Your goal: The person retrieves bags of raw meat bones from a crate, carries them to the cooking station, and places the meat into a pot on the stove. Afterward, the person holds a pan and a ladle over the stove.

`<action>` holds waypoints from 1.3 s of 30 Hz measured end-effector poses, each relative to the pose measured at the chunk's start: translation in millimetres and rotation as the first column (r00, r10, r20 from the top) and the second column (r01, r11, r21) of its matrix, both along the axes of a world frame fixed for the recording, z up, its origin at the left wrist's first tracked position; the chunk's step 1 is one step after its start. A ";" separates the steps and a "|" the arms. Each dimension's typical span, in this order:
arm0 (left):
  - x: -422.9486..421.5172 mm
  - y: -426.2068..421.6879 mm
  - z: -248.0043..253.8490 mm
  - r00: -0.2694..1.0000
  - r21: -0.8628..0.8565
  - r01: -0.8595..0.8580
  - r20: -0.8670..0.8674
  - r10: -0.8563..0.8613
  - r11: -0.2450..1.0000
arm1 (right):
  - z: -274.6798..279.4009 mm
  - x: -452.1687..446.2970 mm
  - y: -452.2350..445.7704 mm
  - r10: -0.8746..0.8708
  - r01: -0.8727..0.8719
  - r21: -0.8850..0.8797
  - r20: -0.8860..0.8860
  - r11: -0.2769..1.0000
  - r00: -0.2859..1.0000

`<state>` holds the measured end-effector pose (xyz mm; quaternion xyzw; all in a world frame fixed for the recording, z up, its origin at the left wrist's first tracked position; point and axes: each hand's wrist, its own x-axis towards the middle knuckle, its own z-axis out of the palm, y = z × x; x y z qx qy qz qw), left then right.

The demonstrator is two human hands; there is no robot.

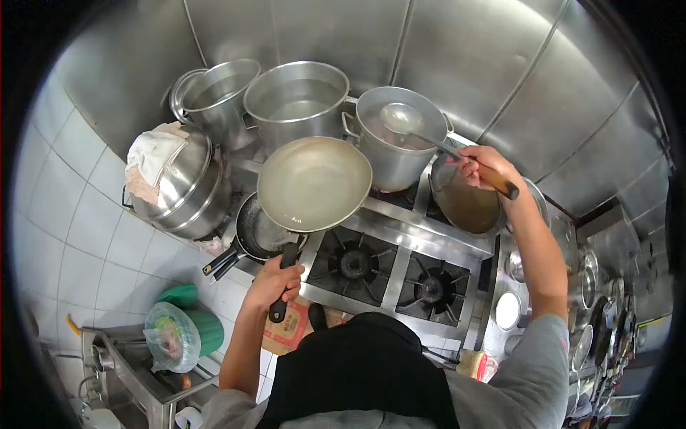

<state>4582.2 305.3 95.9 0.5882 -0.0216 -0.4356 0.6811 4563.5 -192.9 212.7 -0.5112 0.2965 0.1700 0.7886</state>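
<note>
My left hand (275,284) is closed around the black handle of a frying pan (314,182). The pan's pale inside faces up, above the stove's near left side, with a shiny patch near its lower rim. In my right hand (484,166) is a ladle (402,119), gripped by its brown handle. Its bowl is over the mouth of a two-handled stockpot (400,161) with reddish contents; whether it touches the liquid I cannot tell. Behind the frying pan stands a larger pot (296,93) of cloudy liquid.
Two burners (355,263) show at the stove's front. Dark pans (250,227) lie at left beside a lidded steamer (189,182) with a cloth on it. A wide pan (466,200) sits right of the stockpot. A green bin (209,332) stands on the floor.
</note>
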 end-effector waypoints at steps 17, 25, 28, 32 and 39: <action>-20.6 -28.0 -3.9 0.982 -0.030 0.191 0.016 -0.190 0.981 | 109.0 -116.7 103.6 0.149 -0.152 -0.439 -0.042 0.886 0.988; -37.9 26.1 -1.2 0.976 -0.040 0.195 0.109 -0.190 0.980 | 68.1 -139.8 166.2 0.239 -0.249 -0.466 -0.081 0.849 0.968; -52.1 56.0 -36.8 0.992 -0.181 0.130 0.018 -0.129 0.975 | 56.5 -140.2 208.4 0.198 -0.241 -0.517 -0.137 0.822 0.971; -79.3 96.4 -29.8 0.997 -0.122 0.006 0.077 0.003 0.992 | 41.5 -135.1 242.0 0.365 -0.398 -0.600 -0.183 0.694 0.913; -146.4 155.1 -58.5 0.944 -0.255 -0.284 0.095 0.317 0.924 | 30.9 -113.1 324.3 0.590 -0.527 -0.704 -0.188 0.477 0.785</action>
